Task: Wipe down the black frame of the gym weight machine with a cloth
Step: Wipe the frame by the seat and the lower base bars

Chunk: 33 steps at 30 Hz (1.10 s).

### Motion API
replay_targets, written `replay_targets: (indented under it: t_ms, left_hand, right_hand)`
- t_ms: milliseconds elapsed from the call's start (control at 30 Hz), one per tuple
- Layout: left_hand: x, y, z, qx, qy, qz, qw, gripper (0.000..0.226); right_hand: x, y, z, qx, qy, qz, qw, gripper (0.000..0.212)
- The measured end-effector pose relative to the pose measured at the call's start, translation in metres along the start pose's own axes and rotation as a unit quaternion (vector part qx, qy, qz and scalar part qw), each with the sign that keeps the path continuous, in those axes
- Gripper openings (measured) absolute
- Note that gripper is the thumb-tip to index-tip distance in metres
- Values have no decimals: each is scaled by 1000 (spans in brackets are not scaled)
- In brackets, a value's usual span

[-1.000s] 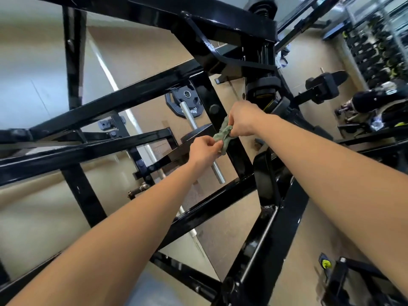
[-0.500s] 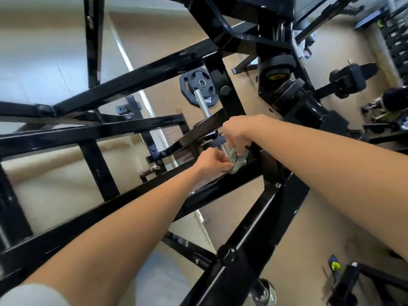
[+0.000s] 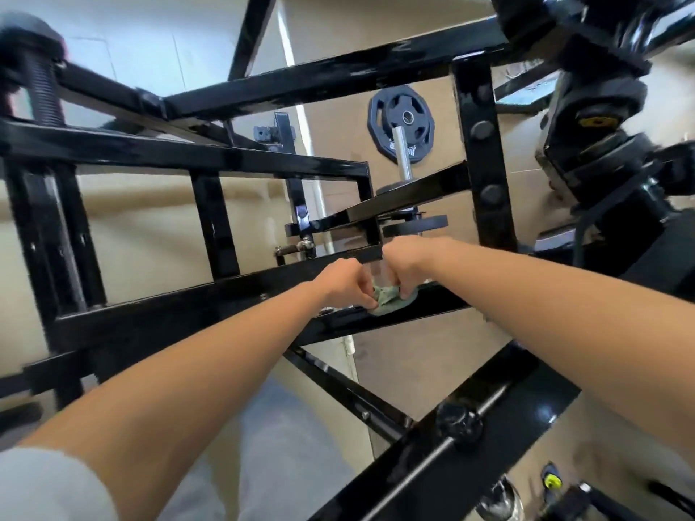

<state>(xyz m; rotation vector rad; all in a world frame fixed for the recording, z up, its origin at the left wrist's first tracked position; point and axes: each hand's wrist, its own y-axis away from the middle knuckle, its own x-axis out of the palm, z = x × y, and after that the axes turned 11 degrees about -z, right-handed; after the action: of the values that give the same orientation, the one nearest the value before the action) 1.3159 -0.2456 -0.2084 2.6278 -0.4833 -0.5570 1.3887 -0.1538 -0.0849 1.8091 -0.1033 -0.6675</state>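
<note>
Your left hand (image 3: 348, 282) and right hand (image 3: 404, 268) both pinch the green cloth (image 3: 391, 300), bunched on the frame crossbar (image 3: 210, 306) at centre. It is soft and light; grip its edges.

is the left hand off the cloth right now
No, the left hand and the right hand both pinch the green cloth where it sits on the black frame.

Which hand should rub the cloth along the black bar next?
Probably the right hand: its fingers sit on top of the green cloth, pressing it to the bar. The left hand only pinches its edge.
</note>
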Motion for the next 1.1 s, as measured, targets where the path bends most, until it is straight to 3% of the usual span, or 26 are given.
replay_targets:
  t_ms: [167, 400, 767, 867, 1000, 1100]
  left_hand:
    - [16, 19, 35, 2, -12, -39, 999, 26]
    - [19, 40, 88, -18, -49, -40, 998, 23]
    - [49, 82, 172, -125, -82, -54, 987, 30]
    - [57, 84, 170, -127, -49, -81, 987, 38]
    - [53, 79, 147, -103, 12, -105, 989, 34]
    - [33, 74, 114, -71, 65, -126, 987, 26]
  right_hand:
    - [20, -24, 25, -53, 9, 0, 999, 37]
    - [55, -43, 48, -83, -52, -89, 991, 24]
    - [61, -97, 144, -187, 13, -74, 980, 23]
    - [57, -92, 136, -182, 5, -51, 982, 39]
    - [36, -81, 111, -143, 59, 5, 988, 13]
    - [18, -66, 84, -85, 47, 18, 995, 11]
